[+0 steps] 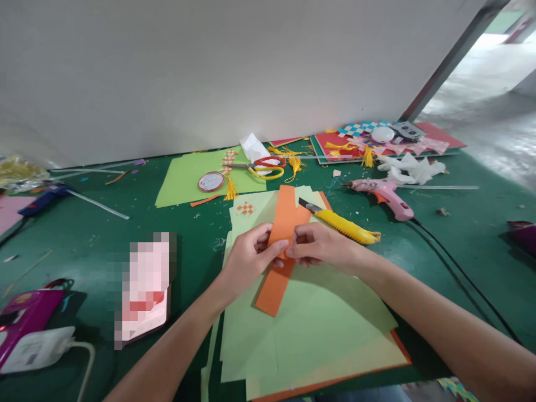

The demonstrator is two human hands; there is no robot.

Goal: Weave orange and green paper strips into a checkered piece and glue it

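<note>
My left hand [254, 254] is closed on an orange paper strip [285, 215], its thumb pressed flat on the front. From the right, my right hand [316, 245] pinches the same strip at its edge, fingertips close to the left thumb. A second orange strip [274, 290] slants down below the hands, partly hidden by them. Beneath everything lies a stack of pale green paper sheets [288, 340] with orange sheets showing at the edges. Just above my right hand rests a yellow box cutter [345, 224], blade out. A small orange-and-white woven piece [245, 209] lies on the stack's upper left.
A pink glue gun [387, 195] with a cord lies to the right. Scissors [268, 167], a round tin [211, 181] and yellow tassels [230, 190] sit at the back. To the left are a phone [146, 290], a white plug [37, 350] and a blue glue gun [44, 198].
</note>
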